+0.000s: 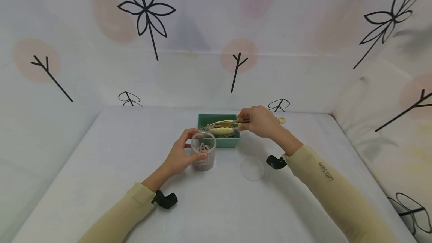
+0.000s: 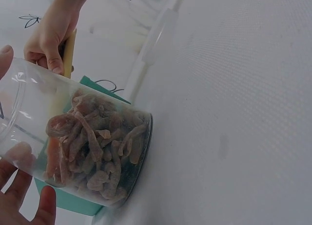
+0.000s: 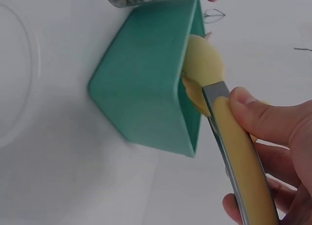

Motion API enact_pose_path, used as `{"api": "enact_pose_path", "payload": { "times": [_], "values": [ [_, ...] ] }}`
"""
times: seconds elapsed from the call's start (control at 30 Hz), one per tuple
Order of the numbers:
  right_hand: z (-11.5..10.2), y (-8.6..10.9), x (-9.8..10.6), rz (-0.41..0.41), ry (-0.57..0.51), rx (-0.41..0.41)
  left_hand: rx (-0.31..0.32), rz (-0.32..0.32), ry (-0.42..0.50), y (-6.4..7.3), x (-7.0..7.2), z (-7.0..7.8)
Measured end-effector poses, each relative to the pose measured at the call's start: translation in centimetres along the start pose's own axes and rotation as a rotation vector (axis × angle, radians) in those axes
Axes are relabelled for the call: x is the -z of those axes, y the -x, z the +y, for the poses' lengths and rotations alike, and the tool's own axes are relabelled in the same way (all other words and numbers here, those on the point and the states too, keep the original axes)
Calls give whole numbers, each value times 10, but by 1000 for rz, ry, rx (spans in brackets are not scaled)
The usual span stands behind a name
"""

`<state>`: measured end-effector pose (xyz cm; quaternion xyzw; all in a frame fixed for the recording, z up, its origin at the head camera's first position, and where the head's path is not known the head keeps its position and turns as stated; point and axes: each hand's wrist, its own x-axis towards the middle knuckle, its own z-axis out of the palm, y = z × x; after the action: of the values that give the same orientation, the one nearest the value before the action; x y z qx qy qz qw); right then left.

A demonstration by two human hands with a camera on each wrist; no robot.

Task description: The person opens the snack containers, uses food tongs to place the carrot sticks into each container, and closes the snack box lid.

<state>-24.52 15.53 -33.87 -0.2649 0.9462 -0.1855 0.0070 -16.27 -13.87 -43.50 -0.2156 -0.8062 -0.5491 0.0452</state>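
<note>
My left hand grips a clear plastic jar from the left side, thumb across its front. Inside the jar lie twisted brownish strips, filling its lower part; its mouth is uncovered. Just behind the jar sits a green rectangular box. With my right hand I hold yellow-and-metal tongs, thumb on one arm and fingers on the other. The yellow tong heads reach in over the box's rim, and more strips show around them in the head view.
A round clear lid lies flat on the white-covered table, right of the jar. Beyond my right wrist is a small yellow ring. A patterned cloth wall rises behind the box.
</note>
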Motion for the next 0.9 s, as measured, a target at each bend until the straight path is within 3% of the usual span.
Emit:
{"api": "enact_pose_path", "payload": {
  "times": [0.6, 0.9],
  "values": [
    [1, 4, 30, 65, -91, -31, 2, -6, 1, -2, 1, 0],
    [-9, 17, 45, 124, -169, 24, 27, -5, 0, -1, -1, 3]
  ]
}}
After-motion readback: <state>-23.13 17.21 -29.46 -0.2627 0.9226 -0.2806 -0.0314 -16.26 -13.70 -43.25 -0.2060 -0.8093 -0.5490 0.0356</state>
